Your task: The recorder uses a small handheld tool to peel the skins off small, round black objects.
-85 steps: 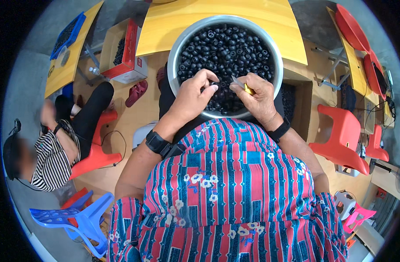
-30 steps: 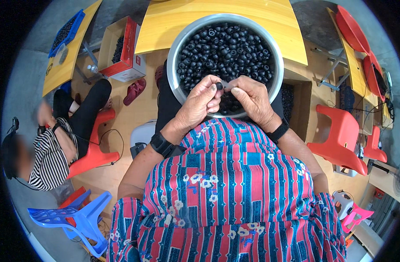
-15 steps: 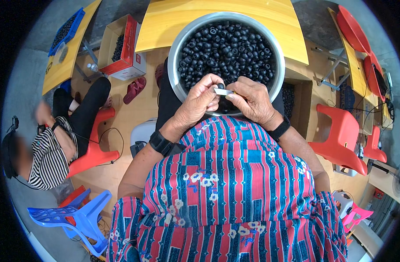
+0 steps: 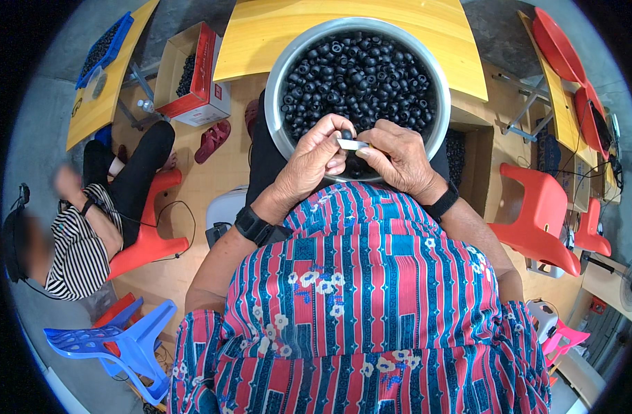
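Note:
Over the near part of a wide metal basin (image 4: 277, 103), both my hands are close together. My left hand (image 4: 312, 155) pinches a small round black piece (image 4: 347, 134) between thumb and fingertips. In my right hand (image 4: 399, 155) is a small knife, gripped so that its short pale blade (image 4: 352, 144) points left and lies against the near side of that piece. The handle is mostly hidden by my fingers. Many similar black pieces (image 4: 357, 76), round with ring-like openings, fill the basin.
A yellow table (image 4: 254, 41) stands beyond the basin. At left a person in a striped top (image 4: 81, 241) sits by a red-sided carton (image 4: 204, 76). Red stools (image 4: 533, 214) stand at right, a blue chair (image 4: 133, 341) at lower left. An open carton (image 4: 476, 155) lies right of the basin.
My hands stay almost in place; the blade has tilted slightly against the black piece. The seated person's arm at left has shifted a little.

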Demonstrator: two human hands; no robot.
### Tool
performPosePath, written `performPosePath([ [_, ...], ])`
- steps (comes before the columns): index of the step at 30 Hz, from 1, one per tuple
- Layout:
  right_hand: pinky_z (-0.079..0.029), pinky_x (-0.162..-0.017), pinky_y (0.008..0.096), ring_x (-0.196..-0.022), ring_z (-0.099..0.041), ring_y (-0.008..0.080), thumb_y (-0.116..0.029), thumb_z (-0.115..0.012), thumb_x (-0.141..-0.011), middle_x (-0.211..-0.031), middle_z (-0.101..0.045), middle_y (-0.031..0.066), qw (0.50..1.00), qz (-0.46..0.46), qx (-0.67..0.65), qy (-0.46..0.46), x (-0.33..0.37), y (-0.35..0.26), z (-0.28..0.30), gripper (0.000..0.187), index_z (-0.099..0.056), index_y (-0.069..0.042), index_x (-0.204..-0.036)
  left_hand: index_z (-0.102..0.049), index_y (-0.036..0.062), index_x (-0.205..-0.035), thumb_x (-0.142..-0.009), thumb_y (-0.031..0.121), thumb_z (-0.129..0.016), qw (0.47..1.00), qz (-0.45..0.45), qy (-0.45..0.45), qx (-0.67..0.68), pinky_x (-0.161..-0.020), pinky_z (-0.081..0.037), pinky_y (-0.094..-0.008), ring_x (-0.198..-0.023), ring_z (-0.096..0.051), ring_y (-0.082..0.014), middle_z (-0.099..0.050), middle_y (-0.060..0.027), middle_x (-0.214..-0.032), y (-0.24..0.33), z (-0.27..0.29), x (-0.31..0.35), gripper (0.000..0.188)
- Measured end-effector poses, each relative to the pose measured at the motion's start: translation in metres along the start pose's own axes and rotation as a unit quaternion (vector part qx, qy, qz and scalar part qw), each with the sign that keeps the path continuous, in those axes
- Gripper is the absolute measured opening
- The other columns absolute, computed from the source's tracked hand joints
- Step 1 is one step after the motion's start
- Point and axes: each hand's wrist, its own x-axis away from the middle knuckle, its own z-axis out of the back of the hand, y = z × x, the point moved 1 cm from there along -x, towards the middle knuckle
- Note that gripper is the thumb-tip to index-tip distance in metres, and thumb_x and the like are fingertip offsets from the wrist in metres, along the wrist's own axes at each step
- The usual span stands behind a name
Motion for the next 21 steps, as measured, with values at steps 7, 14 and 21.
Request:
performPosePath([
  [7,-0.047,-0.059,0.0388,-0.067,-0.060,0.0296,-0.023,-0.066,-0.084,-0.074,-0.056,0.0097,1.000,0.004,0.003,0.007,0.0004,-0.0004,0.0000,0.017,-0.066,-0.007,-0.091,-0.048,0.0071,-0.109,-0.102,0.033,-0.045,0.999,-0.004,-0.008,-0.032,-0.053,-0.032,-0.0162,-0.061,-0.034,-0.0015,-0.041,0.0035,-0.077,0.0000,0.0012,0.0007,0.027],
  [14,-0.047,-0.059,0.0388,-0.066,-0.059,0.0292,-0.023,-0.066,-0.084,-0.074,-0.055,0.0095,1.000,0.004,0.013,0.003,0.0004,-0.0004,-0.0002,0.017,-0.066,-0.007,-0.091,-0.048,0.0065,-0.109,-0.102,0.034,-0.045,0.999,0.002,-0.007,-0.037,-0.054,-0.032,-0.0168,-0.061,-0.034,-0.0019,-0.041,0.0034,-0.077,-0.0002,0.0009,0.0014,0.029],
  [21,-0.043,-0.054,0.0345,-0.060,-0.056,0.0231,-0.020,-0.065,-0.086,-0.068,-0.052,0.0079,0.999,0.033,0.006,0.016,0.0009,0.0017,-0.0016,0.017,-0.066,-0.004,-0.091,-0.048,0.0066,-0.108,-0.102,0.034,-0.044,0.999,-0.003,-0.010,-0.046,-0.054,-0.032,-0.0171,-0.062,-0.034,-0.0021,-0.041,0.0034,-0.077,-0.0010,0.0020,0.0008,0.029],
])
